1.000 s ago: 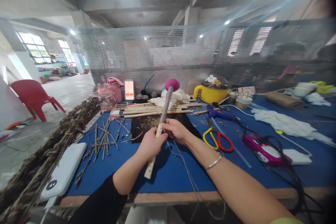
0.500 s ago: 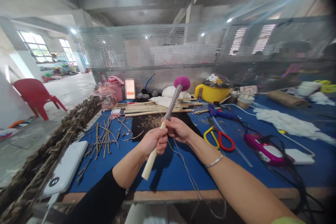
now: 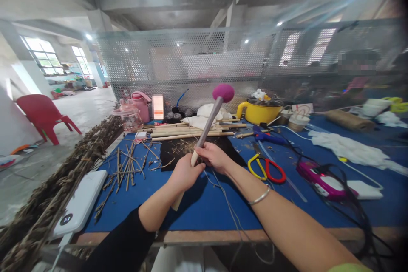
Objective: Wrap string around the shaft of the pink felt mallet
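A wooden stick (image 3: 194,158) slants up in front of me, its upper part wrapped in grey yarn (image 3: 208,124) and topped by a purple ball (image 3: 223,93). My left hand (image 3: 186,172) is closed round the bare lower wood, which mostly hides behind it. Just above, my right hand (image 3: 215,157) pinches the stick where the grey wrapping ends; its fingertips are partly hidden. Loose grey strands (image 3: 228,199) hang from there over the table's front edge.
Thin twigs (image 3: 127,168) lie on the blue table cover, left. Behind are wooden sticks (image 3: 191,137) and a yellow pot (image 3: 259,112). To the right lie red-and-yellow scissors (image 3: 274,172), a glue gun (image 3: 270,137) and a purple device (image 3: 321,182) with cables. A power bank (image 3: 79,204) sits left.
My left hand has rolled over the stick, its back now covering more of the wood. The purple ball has risen slightly. My right hand stays at nearly the same spot.
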`<state>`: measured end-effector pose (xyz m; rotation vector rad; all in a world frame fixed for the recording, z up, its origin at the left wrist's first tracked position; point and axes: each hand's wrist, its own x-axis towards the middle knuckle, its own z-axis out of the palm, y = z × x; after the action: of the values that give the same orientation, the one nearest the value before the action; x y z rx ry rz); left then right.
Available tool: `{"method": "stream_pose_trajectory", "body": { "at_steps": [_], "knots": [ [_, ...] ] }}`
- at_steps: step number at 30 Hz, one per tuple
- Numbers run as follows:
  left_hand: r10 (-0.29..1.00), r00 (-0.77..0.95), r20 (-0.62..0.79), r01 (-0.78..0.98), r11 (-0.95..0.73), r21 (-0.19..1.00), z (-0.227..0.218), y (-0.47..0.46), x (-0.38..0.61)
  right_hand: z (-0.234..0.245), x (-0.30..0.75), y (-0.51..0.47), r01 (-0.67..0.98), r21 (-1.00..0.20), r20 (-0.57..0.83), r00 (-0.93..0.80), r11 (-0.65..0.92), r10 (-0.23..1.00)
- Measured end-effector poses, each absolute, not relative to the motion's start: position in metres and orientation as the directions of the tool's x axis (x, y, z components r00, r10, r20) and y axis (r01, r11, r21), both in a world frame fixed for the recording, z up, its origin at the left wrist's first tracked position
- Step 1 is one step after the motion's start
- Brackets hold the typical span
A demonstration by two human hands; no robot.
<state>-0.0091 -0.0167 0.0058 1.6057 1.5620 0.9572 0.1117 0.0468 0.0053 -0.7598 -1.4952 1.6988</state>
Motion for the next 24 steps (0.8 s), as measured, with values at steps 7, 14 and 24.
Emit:
{"method": "stream_pose_trajectory", "body": {
  "at_steps": [7, 14, 24],
  "knots": [
    [0.885, 0.373, -0.28, -0.089, 0.334, 0.938, 0.024, -0.021, -0.015, 0.002, 0.116, 0.051, -0.226, -0.97, 0.07, -0.622, -0.094, 0.78],
    [0.981, -0.043, 0.187, 0.609, -0.122, 0.784, -0.001, -0.014, -0.012, -0.001, 0.112, 0.051, -0.123, -0.992, 0.059, -0.536, -0.009, 0.842],
    [0.988, 0.124, -0.087, 0.096, 0.075, 0.993, 0.012, -0.017, -0.008, 0.007, 0.118, 0.052, -0.184, -0.983, 0.106, -0.632, -0.016, 0.768]
  ]
}}
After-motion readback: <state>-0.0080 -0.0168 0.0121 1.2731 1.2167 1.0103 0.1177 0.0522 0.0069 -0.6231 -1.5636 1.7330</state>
